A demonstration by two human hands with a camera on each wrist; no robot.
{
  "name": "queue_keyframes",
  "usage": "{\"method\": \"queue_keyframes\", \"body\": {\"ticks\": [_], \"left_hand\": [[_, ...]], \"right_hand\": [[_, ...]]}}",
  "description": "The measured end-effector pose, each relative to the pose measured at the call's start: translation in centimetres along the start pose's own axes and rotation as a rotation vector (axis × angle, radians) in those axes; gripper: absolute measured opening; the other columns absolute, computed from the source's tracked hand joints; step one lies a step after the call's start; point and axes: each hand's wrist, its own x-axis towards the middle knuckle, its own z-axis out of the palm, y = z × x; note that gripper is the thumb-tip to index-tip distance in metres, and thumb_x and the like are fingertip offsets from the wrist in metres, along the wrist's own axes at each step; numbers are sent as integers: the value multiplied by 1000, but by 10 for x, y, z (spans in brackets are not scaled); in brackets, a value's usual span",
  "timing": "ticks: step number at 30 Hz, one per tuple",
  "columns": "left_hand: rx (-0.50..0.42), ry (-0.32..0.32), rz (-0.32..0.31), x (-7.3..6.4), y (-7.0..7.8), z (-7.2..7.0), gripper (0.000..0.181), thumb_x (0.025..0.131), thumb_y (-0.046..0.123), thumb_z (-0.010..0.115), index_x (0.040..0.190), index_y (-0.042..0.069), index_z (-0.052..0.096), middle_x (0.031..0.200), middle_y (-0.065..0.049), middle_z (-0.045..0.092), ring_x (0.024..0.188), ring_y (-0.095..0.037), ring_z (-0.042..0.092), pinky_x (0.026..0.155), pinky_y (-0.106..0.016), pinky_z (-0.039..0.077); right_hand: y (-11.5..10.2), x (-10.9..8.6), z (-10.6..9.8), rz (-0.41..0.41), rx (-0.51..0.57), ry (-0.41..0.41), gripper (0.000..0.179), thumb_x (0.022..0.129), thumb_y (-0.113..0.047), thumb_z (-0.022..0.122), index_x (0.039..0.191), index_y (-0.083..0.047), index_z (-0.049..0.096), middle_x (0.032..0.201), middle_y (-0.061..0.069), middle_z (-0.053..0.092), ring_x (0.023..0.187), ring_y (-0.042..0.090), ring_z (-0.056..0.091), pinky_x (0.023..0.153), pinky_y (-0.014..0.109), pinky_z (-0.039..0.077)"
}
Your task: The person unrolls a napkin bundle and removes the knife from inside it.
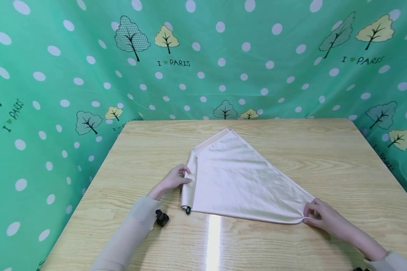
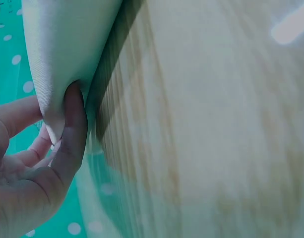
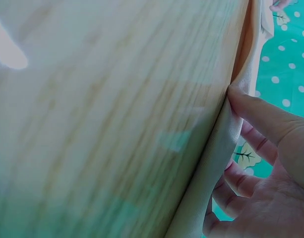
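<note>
A pale cream satin cloth (image 1: 240,177) lies folded in a slanted shape, its peak pointing to the back of the table. Its left edge is turned into a narrow roll (image 1: 189,188), with a small black glossy piece (image 1: 188,210) at the front end. My left hand (image 1: 173,180) holds this roll from the left; in the left wrist view its thumb (image 2: 75,129) presses one side of the fabric, fingers behind. At the cloth's front right corner, my right hand (image 1: 320,216) pinches the gathered edge. The right wrist view shows that thumb (image 3: 261,111) against the fabric.
Light wood-grain table (image 1: 342,162) under the cloth, with a bright light reflection (image 1: 213,241) near its front. A green curtain (image 1: 224,49) with white dots and printed trees hangs behind and at both sides. A black device (image 1: 161,217) sits by the left sleeve.
</note>
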Motion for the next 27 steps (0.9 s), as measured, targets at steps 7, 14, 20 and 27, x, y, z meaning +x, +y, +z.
{"method": "queue_keyframes", "body": {"ticks": [7,14,20,27], "left_hand": [[-17,19,-17,-2,-3,-5,35,73,-3,64,104,-6,49,86,-13,48,58,-13,47,52,-23,44],[35,67,-16,-4,-5,-5,35,72,-7,64,104,-7,51,81,-12,51,54,-11,46,48,-23,45],[52,65,-48,-6,-3,-4,34,73,-8,62,105,-8,52,74,-8,49,50,-12,48,46,-27,48],[246,89,33,-7,0,-6,29,73,-1,66,101,-3,57,77,-10,55,63,-16,50,58,-27,45]], "right_hand": [[1,0,1,-9,-3,21,20,72,-14,69,73,-21,50,75,-3,39,67,3,36,54,20,31],[2,0,0,-3,-3,9,19,72,-15,69,73,-20,51,75,-3,39,67,4,36,54,20,31],[2,0,0,1,-6,-5,19,73,-16,68,74,-20,50,75,-3,39,67,4,36,54,20,31],[3,-1,0,-26,-12,30,21,72,-14,69,73,-21,50,74,-4,38,66,3,35,53,20,30]]}}
